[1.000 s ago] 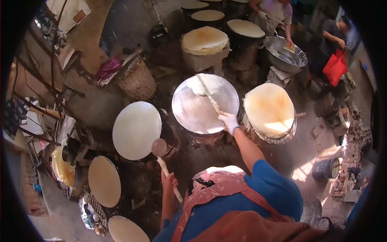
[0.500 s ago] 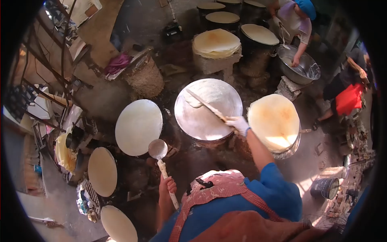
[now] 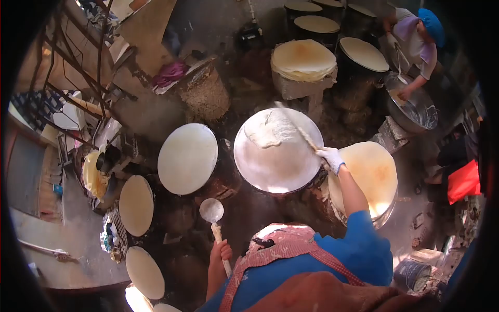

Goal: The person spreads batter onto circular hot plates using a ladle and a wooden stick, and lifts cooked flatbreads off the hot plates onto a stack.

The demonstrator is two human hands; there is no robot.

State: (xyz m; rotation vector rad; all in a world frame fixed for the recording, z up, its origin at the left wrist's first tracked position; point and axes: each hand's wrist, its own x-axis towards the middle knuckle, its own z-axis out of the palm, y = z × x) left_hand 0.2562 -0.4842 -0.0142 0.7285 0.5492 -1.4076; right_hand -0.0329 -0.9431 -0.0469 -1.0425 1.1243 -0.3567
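My right hand [image 3: 331, 158], in a white glove, is closed around a long wooden spreader [image 3: 300, 129] that reaches over the round griddle [image 3: 249, 169] in front of me. White batter [image 3: 270, 130] lies in a thick patch on the griddle's far part, with a thin film around it. My left hand [image 3: 221, 251], bare, grips the pale handle of a ladle [image 3: 212, 210]. The ladle's round bowl points up and away from me, apart from the griddle. Just beside my right hand is a stack of round pancakes [image 3: 369, 179], browned in the middle.
A pale round griddle [image 3: 187, 159] stands left, with more round discs [image 3: 136, 205] nearer me. Behind is another pancake stack [image 3: 304, 60] on a block. At far right a co-worker [image 3: 416, 41] reaches into a metal basin [image 3: 416, 109]. A bucket [image 3: 413, 275] stands lower right.
My right hand has swung the spreader to the right across the griddle, and the batter patch has changed shape. My left hand still holds the ladle. The whole view has shifted.
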